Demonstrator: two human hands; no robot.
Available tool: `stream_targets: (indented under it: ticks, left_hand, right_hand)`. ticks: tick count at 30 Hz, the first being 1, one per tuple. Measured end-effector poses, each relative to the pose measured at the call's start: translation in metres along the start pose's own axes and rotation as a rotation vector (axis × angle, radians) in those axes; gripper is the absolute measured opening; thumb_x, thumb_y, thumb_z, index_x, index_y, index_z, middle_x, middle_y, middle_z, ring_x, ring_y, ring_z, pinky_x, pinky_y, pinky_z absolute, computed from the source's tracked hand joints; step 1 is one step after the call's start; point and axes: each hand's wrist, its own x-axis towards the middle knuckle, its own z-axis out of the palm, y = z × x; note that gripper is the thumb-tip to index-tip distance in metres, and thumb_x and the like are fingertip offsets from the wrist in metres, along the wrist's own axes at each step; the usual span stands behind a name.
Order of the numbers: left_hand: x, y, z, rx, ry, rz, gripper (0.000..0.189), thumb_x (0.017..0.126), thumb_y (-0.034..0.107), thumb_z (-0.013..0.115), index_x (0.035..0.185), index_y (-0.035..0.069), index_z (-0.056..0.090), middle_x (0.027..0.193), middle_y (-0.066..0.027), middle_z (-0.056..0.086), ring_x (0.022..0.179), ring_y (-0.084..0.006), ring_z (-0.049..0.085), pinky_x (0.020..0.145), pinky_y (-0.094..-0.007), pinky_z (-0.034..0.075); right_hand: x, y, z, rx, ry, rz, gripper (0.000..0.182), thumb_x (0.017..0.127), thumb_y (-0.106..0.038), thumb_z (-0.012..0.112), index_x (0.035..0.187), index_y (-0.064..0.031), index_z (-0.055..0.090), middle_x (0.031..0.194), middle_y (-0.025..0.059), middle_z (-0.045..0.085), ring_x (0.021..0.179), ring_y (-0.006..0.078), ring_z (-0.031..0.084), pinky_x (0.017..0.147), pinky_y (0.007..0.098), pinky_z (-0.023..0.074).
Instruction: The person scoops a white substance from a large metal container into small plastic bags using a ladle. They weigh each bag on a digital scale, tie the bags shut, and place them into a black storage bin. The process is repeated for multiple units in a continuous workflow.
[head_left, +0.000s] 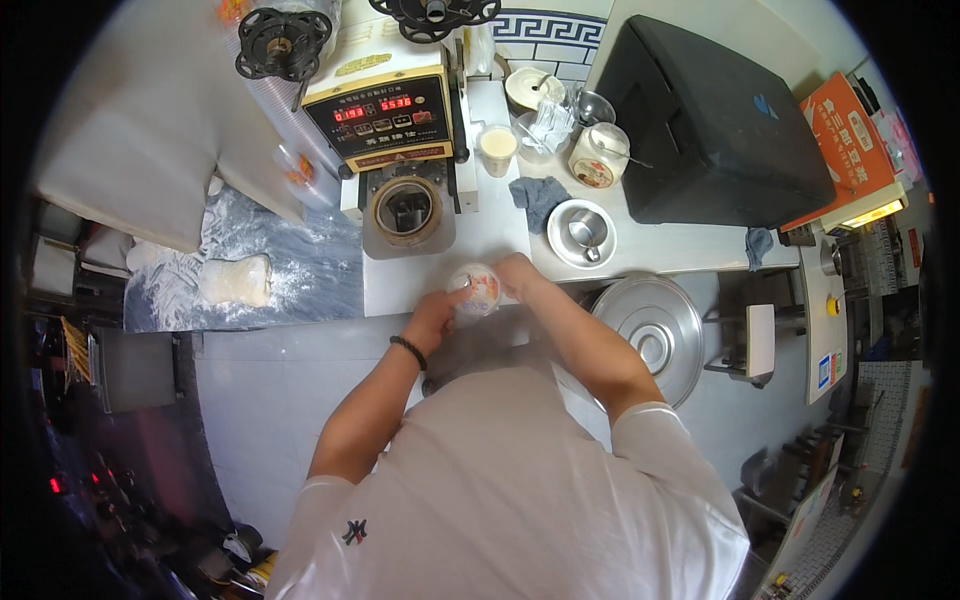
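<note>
Just past the counter's front edge, a round cup with a printed film top (477, 289) is between my two hands. My left hand (435, 319), with a dark bead bracelet at the wrist, reaches onto the cup's top with a finger. My right hand (517, 276) touches the cup's right side; its fingers are partly hidden. Beyond them stands a cup sealing machine (382, 105) with a lit red display and a round cup holder (406, 210) in front. A cup of pale liquid (497, 146) stands to the machine's right.
Dough (236, 280) lies on the floured board at left. A white bowl with a metal cup (582, 234), a grey cloth (538, 201), an open jar with a spoon (599, 154) and a large black box (712, 127) stand at right. A round metal lid (652, 337) is below the counter.
</note>
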Motion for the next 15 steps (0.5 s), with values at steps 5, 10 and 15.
stream_targets:
  ticks: [5, 10, 15]
  left_hand:
    - [-0.004, -0.002, 0.0, 0.019, 0.06, 0.02, 0.037, 0.08, 0.044, 0.079, 0.077, 0.014, 0.057, 0.06, 0.0057, 0.044, 0.048, -0.0078, 0.036, 0.045, -0.0262, 0.026]
    - [-0.012, 0.012, 0.014, 0.162, 0.185, 0.145, 0.041, 0.076, 0.038, 0.081, 0.072, 0.007, 0.054, 0.066, 0.0007, 0.05, 0.054, -0.0106, 0.044, 0.046, -0.0293, 0.033]
    - [-0.009, 0.016, 0.016, 0.361, 0.329, 0.41, 0.03, 0.077, 0.026, 0.077, 0.078, 0.003, 0.058, 0.07, -0.0013, 0.057, 0.06, -0.0124, 0.051, 0.052, -0.0302, 0.039]
  right_hand:
    - [-0.015, 0.0, -0.002, 0.294, 0.152, -0.063, 0.022, 0.078, -0.001, 0.066, 0.1, -0.0062, 0.062, 0.08, 0.0067, 0.063, 0.065, 0.0146, 0.059, 0.055, 0.0273, 0.0436]
    - [-0.042, -0.015, -0.006, 0.395, 0.019, -0.164, 0.037, 0.076, 0.004, 0.063, 0.111, -0.0043, 0.055, 0.077, 0.0033, 0.058, 0.071, 0.0108, 0.056, 0.06, 0.025, 0.0424]
    - [-0.075, -0.037, 0.008, 0.154, -0.004, -0.492, 0.037, 0.077, 0.005, 0.063, 0.111, -0.0031, 0.052, 0.083, 0.0044, 0.059, 0.071, 0.0126, 0.055, 0.064, 0.0268, 0.0449]
